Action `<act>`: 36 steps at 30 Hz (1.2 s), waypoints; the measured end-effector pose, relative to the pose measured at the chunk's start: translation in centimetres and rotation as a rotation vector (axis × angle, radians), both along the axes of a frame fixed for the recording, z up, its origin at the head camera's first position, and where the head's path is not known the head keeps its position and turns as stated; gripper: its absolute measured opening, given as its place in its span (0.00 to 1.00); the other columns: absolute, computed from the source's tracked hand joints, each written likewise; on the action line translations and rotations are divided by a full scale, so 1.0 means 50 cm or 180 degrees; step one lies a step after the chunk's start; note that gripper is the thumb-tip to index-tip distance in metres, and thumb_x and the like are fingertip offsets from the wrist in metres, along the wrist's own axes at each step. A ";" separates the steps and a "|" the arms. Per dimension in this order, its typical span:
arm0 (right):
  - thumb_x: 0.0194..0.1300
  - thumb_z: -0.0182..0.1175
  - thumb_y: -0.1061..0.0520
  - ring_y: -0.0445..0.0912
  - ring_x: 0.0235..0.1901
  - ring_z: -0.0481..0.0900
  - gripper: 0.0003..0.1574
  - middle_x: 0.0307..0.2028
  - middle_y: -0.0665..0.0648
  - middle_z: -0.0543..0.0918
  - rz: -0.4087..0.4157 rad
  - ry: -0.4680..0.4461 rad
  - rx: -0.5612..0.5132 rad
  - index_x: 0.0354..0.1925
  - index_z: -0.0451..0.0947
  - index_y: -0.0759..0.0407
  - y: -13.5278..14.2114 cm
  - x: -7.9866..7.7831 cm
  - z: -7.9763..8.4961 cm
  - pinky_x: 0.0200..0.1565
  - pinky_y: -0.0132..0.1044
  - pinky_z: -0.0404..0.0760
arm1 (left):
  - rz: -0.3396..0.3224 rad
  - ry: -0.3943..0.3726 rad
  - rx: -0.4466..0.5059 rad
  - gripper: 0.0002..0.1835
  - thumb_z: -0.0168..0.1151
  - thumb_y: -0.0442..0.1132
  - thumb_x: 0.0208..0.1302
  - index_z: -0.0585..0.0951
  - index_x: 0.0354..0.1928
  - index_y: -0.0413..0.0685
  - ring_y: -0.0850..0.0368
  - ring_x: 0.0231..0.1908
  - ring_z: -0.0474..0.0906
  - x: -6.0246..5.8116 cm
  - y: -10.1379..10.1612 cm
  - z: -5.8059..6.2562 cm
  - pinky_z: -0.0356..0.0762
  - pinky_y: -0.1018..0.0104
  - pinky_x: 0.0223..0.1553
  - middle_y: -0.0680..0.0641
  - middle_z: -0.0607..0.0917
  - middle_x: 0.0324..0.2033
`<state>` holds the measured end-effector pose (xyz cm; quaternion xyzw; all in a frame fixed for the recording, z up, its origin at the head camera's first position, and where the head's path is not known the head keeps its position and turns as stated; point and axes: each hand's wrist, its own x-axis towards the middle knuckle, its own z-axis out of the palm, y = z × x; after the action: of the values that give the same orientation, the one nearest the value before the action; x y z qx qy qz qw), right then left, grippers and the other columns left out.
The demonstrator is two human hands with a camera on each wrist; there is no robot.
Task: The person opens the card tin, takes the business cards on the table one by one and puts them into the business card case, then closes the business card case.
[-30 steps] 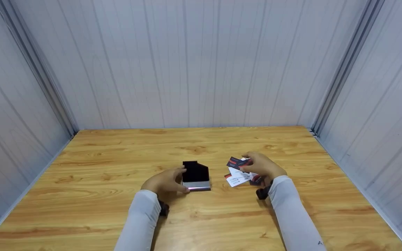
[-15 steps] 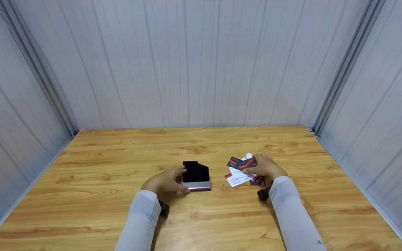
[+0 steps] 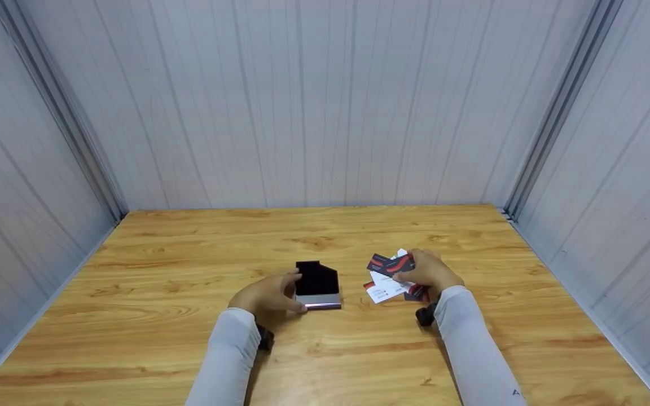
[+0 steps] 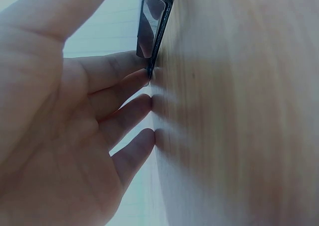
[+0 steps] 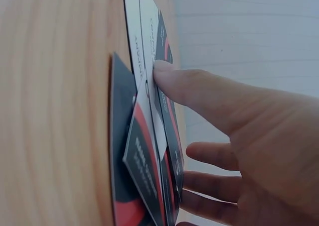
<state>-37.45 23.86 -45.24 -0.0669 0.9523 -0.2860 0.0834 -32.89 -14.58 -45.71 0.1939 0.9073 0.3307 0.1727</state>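
On the table lies an open business card holder (image 3: 316, 280), black inside with a shiny silver strip along its near edge. My left hand (image 3: 266, 292) holds its left side, thumb at the near corner and fingers farther back; the left wrist view shows the other fingertips (image 4: 145, 102) resting on the tabletop. To the right is a fanned pile of business cards, with a white one (image 3: 384, 293) below and a black-and-red one (image 3: 382, 263) on top. My right hand (image 3: 429, 270) grips the top card, thumb at its near edge and fingers at its right end, partly hiding the pile.
The wood-grain table (image 3: 313, 361) meets a pale panelled wall (image 3: 325, 113) at the back, with similar walls left and right. A strip of tabletop separates the holder from the cards. A dark wrist camera (image 3: 425, 314) sits under the right wrist.
My right hand drew slightly right and toward me over the cards, uncovering more of the top card, then stayed nearly still. My left hand and the holder have not visibly moved.
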 end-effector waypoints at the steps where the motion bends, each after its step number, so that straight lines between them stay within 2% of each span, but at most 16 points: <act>1: 0.63 0.71 0.46 0.61 0.57 0.68 0.52 0.63 0.72 0.70 -0.0004 0.0000 -0.0017 0.72 0.61 0.70 0.000 0.000 0.001 0.60 0.55 0.69 | -0.0010 0.0006 -0.0011 0.48 0.74 0.50 0.60 0.60 0.78 0.46 0.42 0.75 0.50 0.000 0.000 0.000 0.52 0.43 0.71 0.43 0.56 0.77; 5: 0.63 0.71 0.48 0.61 0.58 0.68 0.53 0.64 0.72 0.68 -0.0048 0.0045 -0.0109 0.74 0.58 0.69 -0.001 -0.005 0.001 0.60 0.54 0.69 | -0.0005 0.0000 -0.0009 0.48 0.74 0.50 0.60 0.60 0.78 0.47 0.42 0.75 0.50 0.000 0.001 0.002 0.51 0.42 0.71 0.45 0.55 0.77; 11: 0.62 0.70 0.58 0.66 0.63 0.65 0.49 0.67 0.76 0.63 -0.0104 0.0411 -0.0111 0.73 0.58 0.70 -0.001 -0.015 0.000 0.64 0.57 0.65 | 0.0015 0.0006 -0.0033 0.48 0.74 0.51 0.60 0.60 0.78 0.48 0.43 0.75 0.50 0.001 0.000 0.001 0.51 0.43 0.71 0.45 0.56 0.77; 16: 0.61 0.69 0.62 0.66 0.61 0.67 0.45 0.64 0.77 0.65 -0.0078 0.0609 -0.0064 0.71 0.61 0.73 0.000 -0.021 -0.002 0.64 0.57 0.66 | 0.0024 0.0013 -0.0008 0.48 0.74 0.50 0.60 0.60 0.78 0.47 0.42 0.75 0.50 0.001 0.000 0.000 0.51 0.42 0.71 0.44 0.56 0.77; 21: 0.62 0.64 0.66 0.64 0.58 0.70 0.40 0.61 0.76 0.68 -0.0061 0.0639 -0.0218 0.70 0.63 0.73 0.006 -0.021 0.001 0.61 0.56 0.69 | 0.0018 0.0042 -0.0014 0.48 0.74 0.50 0.60 0.60 0.77 0.46 0.42 0.75 0.50 0.003 0.001 0.000 0.51 0.43 0.71 0.43 0.56 0.77; 25: 0.67 0.58 0.68 0.61 0.53 0.76 0.31 0.57 0.74 0.74 -0.0030 0.0618 -0.0556 0.67 0.68 0.71 0.013 -0.013 0.014 0.51 0.48 0.78 | 0.0001 0.0055 -0.0032 0.48 0.74 0.50 0.60 0.60 0.77 0.46 0.42 0.75 0.50 0.003 0.001 0.000 0.52 0.44 0.71 0.42 0.57 0.76; 29: 0.71 0.54 0.67 0.55 0.46 0.79 0.25 0.51 0.69 0.79 -0.0031 0.0507 -0.0930 0.65 0.71 0.69 0.016 -0.004 0.030 0.41 0.40 0.79 | -0.0014 0.0018 -0.0010 0.48 0.74 0.50 0.61 0.60 0.78 0.46 0.42 0.75 0.50 0.002 0.000 0.000 0.52 0.44 0.72 0.42 0.55 0.77; 31: 0.71 0.54 0.66 0.52 0.43 0.79 0.23 0.49 0.67 0.80 -0.0052 0.0472 -0.1065 0.63 0.73 0.69 0.016 -0.001 0.034 0.40 0.41 0.79 | -0.0020 0.0000 0.0009 0.49 0.74 0.50 0.61 0.59 0.78 0.46 0.42 0.75 0.50 0.002 -0.001 0.001 0.52 0.44 0.71 0.43 0.54 0.77; 36: 0.72 0.55 0.65 0.53 0.42 0.81 0.21 0.46 0.65 0.81 -0.0098 0.0377 -0.1209 0.62 0.73 0.68 0.016 0.001 0.038 0.46 0.50 0.81 | -0.0045 -0.0030 0.0035 0.49 0.73 0.50 0.61 0.58 0.78 0.46 0.42 0.75 0.49 0.001 -0.001 -0.001 0.52 0.44 0.71 0.43 0.53 0.77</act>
<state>-37.41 24.64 -43.35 -0.0836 0.8853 -0.4573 0.0087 -32.84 -14.65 -45.76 0.1998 0.9032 0.3354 0.1782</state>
